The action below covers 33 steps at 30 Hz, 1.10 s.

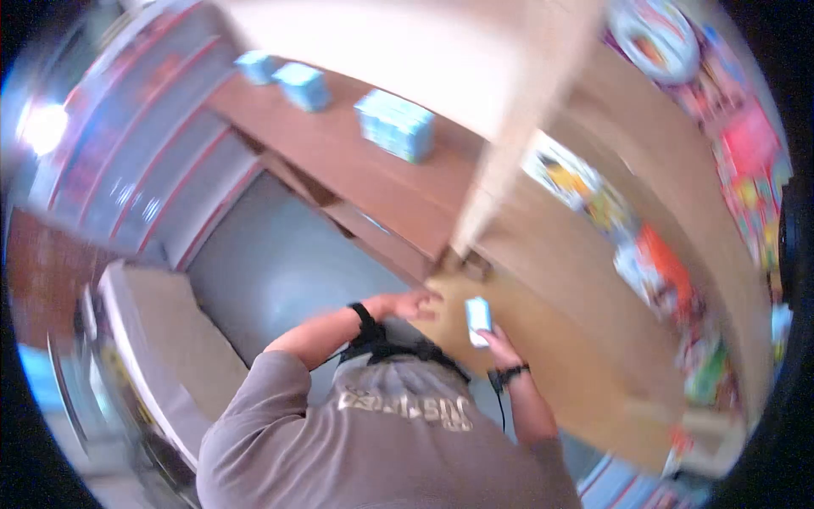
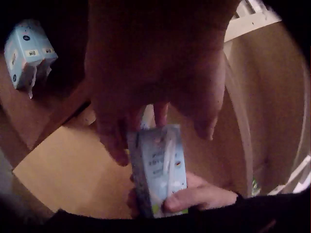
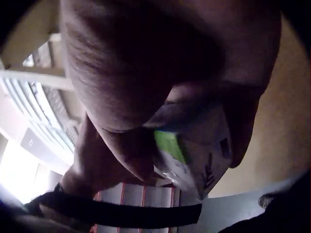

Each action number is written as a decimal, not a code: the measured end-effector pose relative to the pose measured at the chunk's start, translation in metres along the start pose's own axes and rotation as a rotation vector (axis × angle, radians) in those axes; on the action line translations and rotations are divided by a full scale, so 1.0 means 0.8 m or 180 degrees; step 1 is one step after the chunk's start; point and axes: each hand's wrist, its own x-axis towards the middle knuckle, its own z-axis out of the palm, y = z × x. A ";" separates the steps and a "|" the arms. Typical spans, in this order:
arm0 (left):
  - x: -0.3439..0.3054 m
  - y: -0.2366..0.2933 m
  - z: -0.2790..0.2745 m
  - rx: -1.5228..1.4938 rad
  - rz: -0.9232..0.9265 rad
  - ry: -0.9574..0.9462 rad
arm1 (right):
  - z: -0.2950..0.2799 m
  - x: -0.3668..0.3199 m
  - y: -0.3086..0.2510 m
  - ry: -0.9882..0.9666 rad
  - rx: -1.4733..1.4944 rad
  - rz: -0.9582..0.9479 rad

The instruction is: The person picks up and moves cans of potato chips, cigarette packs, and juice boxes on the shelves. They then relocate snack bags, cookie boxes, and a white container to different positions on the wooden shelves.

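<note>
My right hand (image 1: 502,343) grips a light blue and white drink carton (image 1: 478,318), its thumb lying across the front. In the left wrist view a straw (image 2: 168,158) in a clear sleeve runs down that face of the carton (image 2: 154,160). My left hand (image 1: 411,305) is held just to the left of the carton, fingers extended and holding nothing. Seen from its own wrist, the left hand (image 2: 155,63) reaches over the carton's top end. The right wrist view shows the right hand (image 3: 160,58) wrapped around the carton (image 3: 209,150), with a green patch on one side.
Light blue packs (image 1: 394,125) stand spaced along a reddish-brown shelf (image 1: 339,161). A pale upright post (image 1: 509,161) rises beside a tan board surface (image 1: 560,365). Colourful packaged goods (image 1: 653,271) line the right side. At the left are grey shelves with red edges (image 1: 140,161) and a long box (image 1: 170,339).
</note>
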 end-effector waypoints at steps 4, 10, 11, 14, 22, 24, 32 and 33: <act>-0.110 -0.075 -0.010 0.0459 -0.1002 0.0078 | -0.145 0.143 0.107 0.1897 0.0974 -0.0263; -0.355 -0.170 0.028 0.0464 -0.3105 0.1082 | -0.147 0.178 0.019 0.1398 0.0784 -0.0174; -0.400 -0.217 0.045 0.0378 -0.3211 0.0902 | -0.135 0.179 0.019 0.1370 0.0712 -0.0139; -0.486 -0.269 0.103 0.0333 -0.4027 0.1058 | -0.115 0.183 0.052 0.0550 0.0634 0.0075; -0.544 -0.318 0.110 -0.0928 -0.3737 0.1305 | 0.092 0.152 0.102 -0.0693 -0.0032 0.1497; -0.544 -0.312 0.077 -0.0873 -0.3215 0.1853 | 0.124 0.178 0.127 -0.1110 -0.0996 0.1130; -0.678 -0.300 0.023 -0.1222 -0.3141 0.3284 | 0.354 0.266 0.143 -0.1544 -0.2011 0.0907; -0.704 -0.302 0.031 -0.1391 -0.3400 0.3277 | 0.374 0.267 0.142 -0.1503 -0.2020 0.0951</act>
